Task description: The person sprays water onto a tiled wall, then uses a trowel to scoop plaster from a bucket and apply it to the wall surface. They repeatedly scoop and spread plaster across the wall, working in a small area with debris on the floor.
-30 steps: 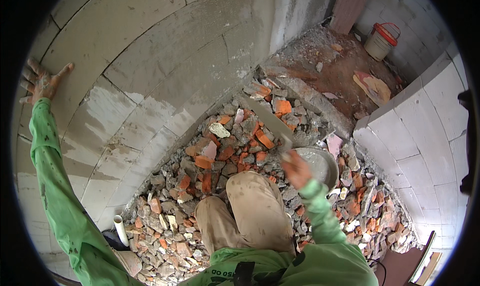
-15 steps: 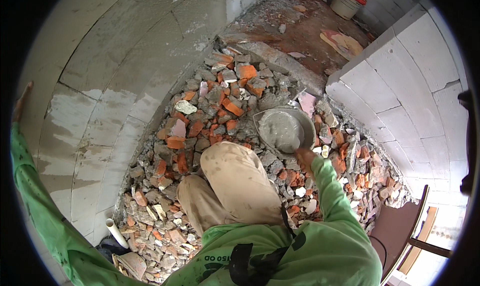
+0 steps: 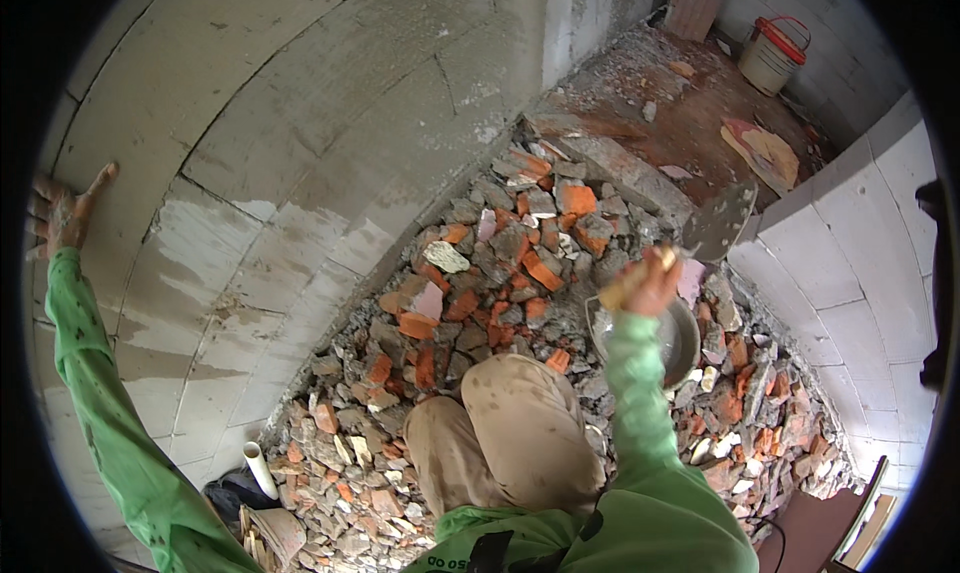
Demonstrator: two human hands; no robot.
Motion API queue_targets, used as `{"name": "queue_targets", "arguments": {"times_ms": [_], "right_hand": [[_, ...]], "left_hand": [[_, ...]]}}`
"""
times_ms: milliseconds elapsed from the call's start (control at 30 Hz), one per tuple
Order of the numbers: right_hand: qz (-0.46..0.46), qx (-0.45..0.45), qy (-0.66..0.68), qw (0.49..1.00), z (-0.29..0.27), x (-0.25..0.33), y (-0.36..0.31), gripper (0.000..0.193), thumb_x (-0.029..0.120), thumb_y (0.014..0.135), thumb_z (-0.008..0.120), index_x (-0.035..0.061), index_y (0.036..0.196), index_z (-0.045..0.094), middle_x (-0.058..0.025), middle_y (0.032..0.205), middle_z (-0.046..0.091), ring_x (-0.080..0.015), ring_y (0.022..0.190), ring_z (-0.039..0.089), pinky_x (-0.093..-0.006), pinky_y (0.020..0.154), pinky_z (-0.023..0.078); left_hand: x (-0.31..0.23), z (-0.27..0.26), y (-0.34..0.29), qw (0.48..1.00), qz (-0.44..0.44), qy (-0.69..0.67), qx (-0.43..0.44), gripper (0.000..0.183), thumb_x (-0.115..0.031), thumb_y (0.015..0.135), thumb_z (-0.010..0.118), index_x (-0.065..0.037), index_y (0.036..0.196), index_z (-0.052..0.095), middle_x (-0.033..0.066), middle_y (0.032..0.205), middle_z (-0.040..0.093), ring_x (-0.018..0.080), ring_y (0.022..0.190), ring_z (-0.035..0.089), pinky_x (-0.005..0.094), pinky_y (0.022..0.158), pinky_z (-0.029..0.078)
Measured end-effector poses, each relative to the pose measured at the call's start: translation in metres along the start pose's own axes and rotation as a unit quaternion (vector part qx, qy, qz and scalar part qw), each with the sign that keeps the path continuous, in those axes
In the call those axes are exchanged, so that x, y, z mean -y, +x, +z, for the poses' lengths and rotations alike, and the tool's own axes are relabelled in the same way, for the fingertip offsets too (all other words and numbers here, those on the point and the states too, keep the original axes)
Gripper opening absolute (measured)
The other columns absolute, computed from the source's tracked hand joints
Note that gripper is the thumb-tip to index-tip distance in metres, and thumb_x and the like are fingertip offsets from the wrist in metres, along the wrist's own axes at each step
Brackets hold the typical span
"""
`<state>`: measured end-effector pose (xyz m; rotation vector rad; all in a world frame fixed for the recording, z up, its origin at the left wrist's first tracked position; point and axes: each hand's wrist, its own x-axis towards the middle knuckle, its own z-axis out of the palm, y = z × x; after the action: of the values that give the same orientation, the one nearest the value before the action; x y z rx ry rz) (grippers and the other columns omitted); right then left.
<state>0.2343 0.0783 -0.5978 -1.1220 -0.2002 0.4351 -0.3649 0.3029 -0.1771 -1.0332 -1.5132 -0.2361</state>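
The right hand (image 3: 655,281), slightly blurred, is closed around the pale yellow handle (image 3: 624,289) of a trowel (image 3: 722,223). The broad grey blade extends forward and to the right of the fist, raised over the far right corner of the rubble bed (image 3: 480,303), where the concrete sill (image 3: 625,173) meets the right wall (image 3: 810,243).

Handling: the trowel should be light enough for one hand, though any mortar on the blade would make it front-heavy. The blade is probably thin, stiff metal, with little risk of breakage. Grip the handle fully, close to the blade; avoid the blade edges. A wet handle may be slippery.

Below the right forearm, near the right edge of the rubble bed, sits a round bucket (image 3: 695,361), partly hidden by the sleeve. Its wire bail (image 3: 592,325) lies to the left side. If filled with wet mortar, the bucket will be heavy; lift by the bail.

The left hand (image 3: 66,218) holds nothing; its fingers are spread wide and it appears to rest against the left wall (image 3: 330,153).
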Motion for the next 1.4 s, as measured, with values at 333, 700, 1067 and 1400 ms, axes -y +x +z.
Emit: {"name": "queue_targets", "arguments": {"times_ms": [333,700,1067,1400], "right_hand": [[0.054,0.376,-0.315,0.87,0.228,-0.117,-0.094,0.048,0.018,0.089,0.059,0.0025,0.131,0.042,-0.013,0.101,0.064,-0.0251,0.088,0.061,-0.0353,0.078,0.05],[0.084,0.392,-0.774,0.49,-0.139,0.126,-0.019,0.055,0.034,0.084,0.059,0.0087,0.132,0.049,-0.021,0.103,0.065,-0.0351,0.092,0.065,-0.0407,0.083,0.05],[0.383,0.24,-0.64,0.622,-0.21,0.018,-0.003,0.029,0.036,0.09,0.057,0.0072,0.087,0.059,-0.009,0.062,0.058,-0.0227,0.047,0.053,-0.041,0.042,0.041],[0.267,0.222,-0.06,0.936,-0.11,0.165,-0.017,0.029,0.03,0.085,0.043,0.003,0.081,0.054,-0.007,0.063,0.053,-0.0175,0.045,0.049,-0.0305,0.04,0.043]], "left_hand": [[0.012,0.039,-0.005,0.996,-0.04,-0.066,0.04,0.137,-0.082,0.054,0.066,-0.016,0.15,-0.006,0.0224,0.154,0.001,0.0452,0.141,0.001,0.07,0.105,0.001],[-0.004,0.009,-0.015,0.965,-0.012,-0.225,-0.131,0.136,-0.082,0.054,0.065,-0.021,0.15,-0.009,0.0131,0.157,-0.006,0.0366,0.143,-0.006,0.0701,0.106,0.0],[-0.01,-0.082,0.009,0.95,-0.134,-0.042,0.279,0.141,-0.072,0.052,0.075,-0.027,0.147,-0.018,0.0032,0.155,-0.019,0.0246,0.142,-0.021,0.0682,0.108,-0.003],[-0.007,-0.064,0.001,0.962,-0.12,-0.082,0.231,0.141,-0.07,0.053,0.076,-0.024,0.147,-0.02,0.0035,0.155,-0.022,0.027,0.142,-0.021,0.0691,0.106,-0.004]]}}
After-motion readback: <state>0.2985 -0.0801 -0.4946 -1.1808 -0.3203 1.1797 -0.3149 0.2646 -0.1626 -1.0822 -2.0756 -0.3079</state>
